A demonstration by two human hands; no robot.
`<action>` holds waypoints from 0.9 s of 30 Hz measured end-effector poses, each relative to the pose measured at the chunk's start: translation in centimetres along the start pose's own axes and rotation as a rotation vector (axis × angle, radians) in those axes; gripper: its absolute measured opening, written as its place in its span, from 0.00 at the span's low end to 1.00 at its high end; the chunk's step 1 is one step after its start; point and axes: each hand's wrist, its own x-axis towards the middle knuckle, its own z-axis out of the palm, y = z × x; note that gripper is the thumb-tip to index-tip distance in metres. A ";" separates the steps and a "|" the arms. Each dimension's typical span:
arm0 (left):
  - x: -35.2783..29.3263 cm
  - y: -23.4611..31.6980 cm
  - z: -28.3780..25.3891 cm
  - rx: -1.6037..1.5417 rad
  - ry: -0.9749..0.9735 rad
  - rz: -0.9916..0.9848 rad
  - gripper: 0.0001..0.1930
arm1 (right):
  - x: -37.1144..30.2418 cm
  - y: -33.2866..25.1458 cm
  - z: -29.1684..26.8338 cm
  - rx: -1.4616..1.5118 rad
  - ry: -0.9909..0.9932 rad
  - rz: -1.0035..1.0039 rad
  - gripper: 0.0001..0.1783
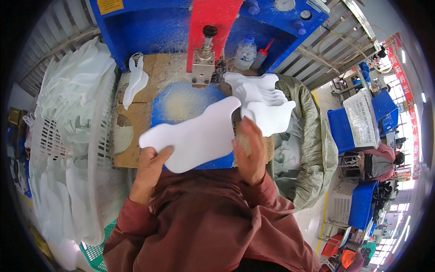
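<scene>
My left hand [152,165] grips a flat white contoured piece [195,133] by its lower left edge, the thumb on top and the fingers under it. Tilted up to the right, the piece hangs over the blue work plate [156,111]. My right hand [250,152] is beside its right end with the fingers stretched out and holding nothing; whether they touch the edge I cannot tell. Similar white pieces lie in an overlapping stack [267,97] behind my right hand. In front of me, a metal press head [204,65] with a black knob stands above the plate.
A white crate [99,136] full of pieces stands at left. An open grey-green sack [317,154] holds more at right. On the board lie a narrow white piece [135,81] and bottles, one clear [246,54]. Further right, a person [383,163] sits among blue crates [340,129].
</scene>
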 end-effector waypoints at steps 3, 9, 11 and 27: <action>-1.4 0.3 -1.6 0.009 0.017 -0.064 0.17 | 0.3 1.1 1.9 0.670 -0.113 0.512 0.22; -1.7 1.6 -4.5 0.120 0.024 -0.074 0.17 | 1.9 0.9 5.4 0.734 -0.389 0.492 0.20; -1.4 2.2 -5.5 0.119 0.114 -0.052 0.18 | 2.5 0.3 7.5 0.932 -0.303 0.548 0.19; 1.6 6.5 -5.7 -0.014 0.194 0.071 0.21 | 6.1 0.5 10.1 1.120 -0.255 0.596 0.21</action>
